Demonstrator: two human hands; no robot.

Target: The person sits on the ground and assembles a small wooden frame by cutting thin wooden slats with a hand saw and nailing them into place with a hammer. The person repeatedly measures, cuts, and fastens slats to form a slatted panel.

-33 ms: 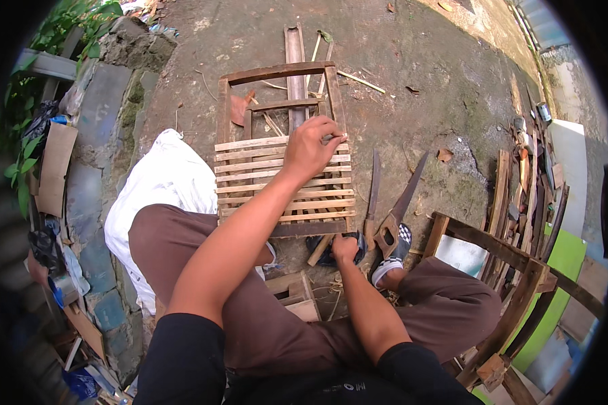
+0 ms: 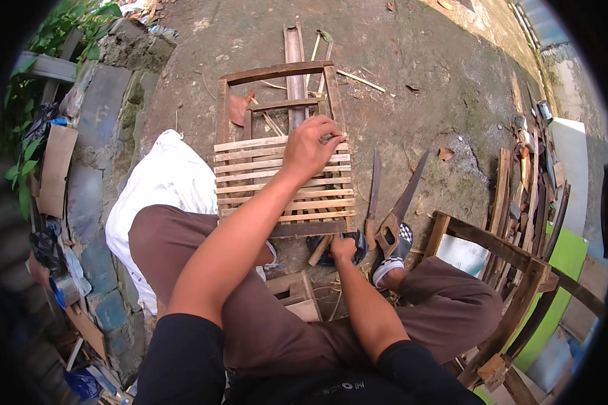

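Slatted wooden frame (image 2: 250, 144) sits just beyond the person's knees, over the concrete ground (image 2: 412, 88). The left hand (image 2: 309, 148) pinches at the right end of its upper slats; whatever the fingertips hold is too small to tell. The right hand (image 2: 344, 248) is curled below the lower rail (image 2: 309, 229), its grip unclear. Pale lettering, perhaps partly folded, marks the black shirt (image 2: 182, 351).

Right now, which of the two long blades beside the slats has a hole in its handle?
The saw nearer the checkered shoe: its broad wooden handle has an opening, while the left blade has a narrow, straight handle.
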